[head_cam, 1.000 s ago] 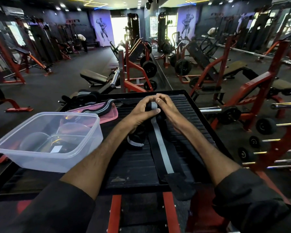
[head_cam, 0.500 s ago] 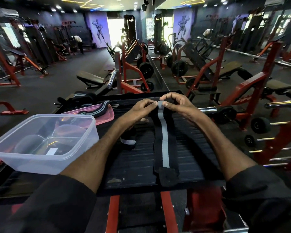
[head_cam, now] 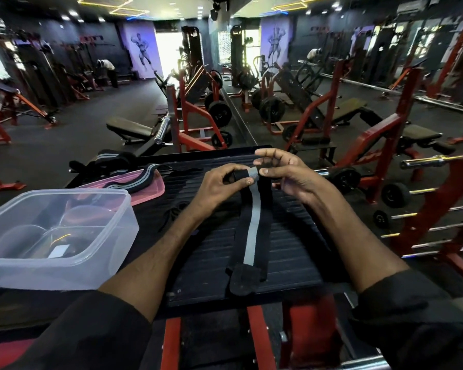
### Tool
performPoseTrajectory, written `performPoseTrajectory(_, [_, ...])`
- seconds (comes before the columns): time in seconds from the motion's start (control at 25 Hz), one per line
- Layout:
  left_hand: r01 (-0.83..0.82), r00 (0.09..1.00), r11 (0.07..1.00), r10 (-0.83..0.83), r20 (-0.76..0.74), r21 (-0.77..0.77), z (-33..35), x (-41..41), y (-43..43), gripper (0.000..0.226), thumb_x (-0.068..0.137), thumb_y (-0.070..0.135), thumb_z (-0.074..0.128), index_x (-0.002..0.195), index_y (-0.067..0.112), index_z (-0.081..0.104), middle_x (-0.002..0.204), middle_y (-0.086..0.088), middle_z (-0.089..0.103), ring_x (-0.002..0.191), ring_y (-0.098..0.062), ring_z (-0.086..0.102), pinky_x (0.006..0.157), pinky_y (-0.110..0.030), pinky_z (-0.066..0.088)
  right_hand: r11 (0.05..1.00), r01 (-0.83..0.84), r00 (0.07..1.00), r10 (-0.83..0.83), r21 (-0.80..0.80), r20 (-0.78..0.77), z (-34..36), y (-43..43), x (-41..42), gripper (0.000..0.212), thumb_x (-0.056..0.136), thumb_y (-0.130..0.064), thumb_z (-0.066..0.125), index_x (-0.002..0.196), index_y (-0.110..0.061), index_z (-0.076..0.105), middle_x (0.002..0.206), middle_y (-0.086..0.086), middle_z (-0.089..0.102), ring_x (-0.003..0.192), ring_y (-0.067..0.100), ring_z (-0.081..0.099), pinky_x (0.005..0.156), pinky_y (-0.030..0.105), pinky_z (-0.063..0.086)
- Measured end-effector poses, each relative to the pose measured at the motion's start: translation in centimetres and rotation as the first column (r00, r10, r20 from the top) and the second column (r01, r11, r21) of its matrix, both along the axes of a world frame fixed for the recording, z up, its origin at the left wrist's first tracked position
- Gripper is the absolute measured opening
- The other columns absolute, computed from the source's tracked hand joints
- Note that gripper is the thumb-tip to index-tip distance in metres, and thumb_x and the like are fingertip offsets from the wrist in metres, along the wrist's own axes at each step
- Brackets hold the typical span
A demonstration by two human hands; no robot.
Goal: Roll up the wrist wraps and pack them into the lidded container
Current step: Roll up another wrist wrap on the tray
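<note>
While a black wrist wrap with a grey centre stripe lies lengthwise on the black ribbed platform, its folded far end is pinched by the left hand and the right hand. To their left, a second striped wrap drapes over a flat pink lid. Nearer stands an open clear plastic container; its contents are unclear.
</note>
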State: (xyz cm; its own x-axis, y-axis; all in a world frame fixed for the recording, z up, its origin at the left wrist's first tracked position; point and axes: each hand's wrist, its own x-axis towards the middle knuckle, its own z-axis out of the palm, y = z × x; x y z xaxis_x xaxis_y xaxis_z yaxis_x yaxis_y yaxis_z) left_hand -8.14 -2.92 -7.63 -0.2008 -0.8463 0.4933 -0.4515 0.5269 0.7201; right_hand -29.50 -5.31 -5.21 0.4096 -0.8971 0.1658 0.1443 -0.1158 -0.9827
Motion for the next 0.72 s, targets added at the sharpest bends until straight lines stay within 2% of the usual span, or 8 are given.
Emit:
performPoseTrajectory(0.12, [0.002, 1.0, 0.999, -0.003, -0.031, -0.035, -0.2, -0.2, -0.3, 0.033, 0.082, 0.027, 0.081, 0.113, 0.02, 0.073, 0.108, 0.013, 0.072, 0.104, 0.001, 0.067, 0.094, -0.025, 0.055, 0.982, 0.129, 0.992, -0.13, 0.14, -0.001, 0.5, 0.5, 0.5, 0.036, 0.087, -0.016, 0.071, 0.122, -0.025, 0.066, 0.1, -0.003, 0.071, 0.079, 0.008, 0.062, 0.062, 0.025, 0.042])
performPoseTrajectory(0.2, [0.011, 0.999, 0.997, -0.014, -0.032, -0.073, -0.2, -0.3, -0.3, 0.034, 0.08, 0.026, 0.083, 0.112, 0.019, 0.073, 0.108, 0.013, 0.072, 0.103, 0.001, 0.068, 0.092, -0.024, 0.055, 0.984, 0.141, 0.983, -0.126, 0.11, -0.131, 0.0, 0.9, 0.6, 0.027, 0.094, -0.031, 0.064, 0.12, -0.023, 0.065, 0.098, -0.006, 0.07, 0.084, 0.01, 0.063, 0.061, 0.023, 0.047])
performPoseTrajectory(0.32, [-0.024, 0.997, 0.995, 0.016, -0.078, -0.097, -0.4, -0.6, -0.5, 0.033, 0.079, 0.029, 0.083, 0.11, 0.024, 0.073, 0.108, 0.012, 0.073, 0.104, -0.002, 0.069, 0.093, -0.028, 0.055, 0.997, 0.048, 0.964, -0.03, 0.064, -0.265, -1.1, 1.4, 0.6, 0.042, 0.102, -0.052, 0.048, 0.125, -0.024, 0.068, 0.12, -0.007, 0.073, 0.111, 0.008, 0.069, 0.093, 0.022, 0.053])
performPoseTrajectory(0.4, [-0.032, 0.992, 0.997, 0.023, -0.128, -0.075, -0.6, -0.9, -0.6, 0.031, 0.079, 0.029, 0.083, 0.109, 0.026, 0.073, 0.107, 0.008, 0.074, 0.102, -0.006, 0.069, 0.093, -0.03, 0.055, 0.994, 0.108, 0.957, -0.113, -0.034, -0.266, -1.3, 1.4, 0.6, 0.043, 0.105, -0.046, 0.044, 0.127, -0.017, 0.068, 0.125, -0.002, 0.072, 0.114, 0.007, 0.067, 0.096, 0.021, 0.049])
performPoseTrajectory(0.48, [0.004, 0.972, 1.0, -0.001, -0.235, 0.014, -0.7, -1.6, -0.4, 0.029, 0.083, 0.027, 0.08, 0.11, 0.022, 0.073, 0.106, -0.002, 0.075, 0.099, -0.008, 0.069, 0.091, -0.028, 0.054, 0.958, 0.242, 0.947, -0.267, -0.153, -0.177, -1.7, 1.3, 1.1, 0.036, 0.108, -0.028, 0.045, 0.123, -0.003, 0.067, 0.122, 0.006, 0.07, 0.107, 0.005, 0.066, 0.094, 0.02, 0.046])
performPoseTrajectory(0.6, [0.172, 0.881, 0.959, -0.046, -0.471, 0.227, -0.6, -3.3, 0.3, 0.029, 0.096, 0.016, 0.066, 0.122, 0.004, 0.065, 0.103, -0.003, 0.072, 0.084, 0.001, 0.066, 0.074, -0.011, 0.049, 0.912, 0.369, 0.923, -0.381, -0.179, -0.042, -2.2, 1.1, 2.2, 0.031, 0.107, -0.015, 0.046, 0.124, 0.005, 0.063, 0.119, 0.007, 0.065, 0.104, 0.006, 0.063, 0.095, 0.018, 0.047])
performPoseTrajectory(0.64, [0.194, 0.873, 0.938, -0.031, -0.487, 0.288, -0.5, -3.8, 0.5, 0.03, 0.099, 0.018, 0.062, 0.125, 0.004, 0.062, 0.107, -0.002, 0.07, 0.087, 0.0, 0.067, 0.073, -0.01, 0.047, 0.897, 0.398, 0.909, -0.414, -0.192, -0.05, -2.3, 0.9, 2.4, 0.03, 0.107, -0.015, 0.046, 0.124, 0.003, 0.062, 0.119, 0.006, 0.064, 0.105, 0.007, 0.062, 0.096, 0.019, 0.047])
performPoseTrajectory(0.72, [0.199, 0.898, 0.901, -0.011, -0.439, 0.385, -0.6, -4.5, 0.1, 0.037, 0.102, 0.028, 0.055, 0.134, 0.01, 0.052, 0.124, -0.002, 0.064, 0.109, -0.009, 0.063, 0.082, -0.015, 0.046, 0.867, 0.418, 0.882, -0.459, -0.269, -0.109, -2.6, 0.4, 2.9, 0.03, 0.108, -0.016, 0.043, 0.129, -0.002, 0.059, 0.123, 0.005, 0.061, 0.112, 0.011, 0.059, 0.103, 0.026, 0.045])
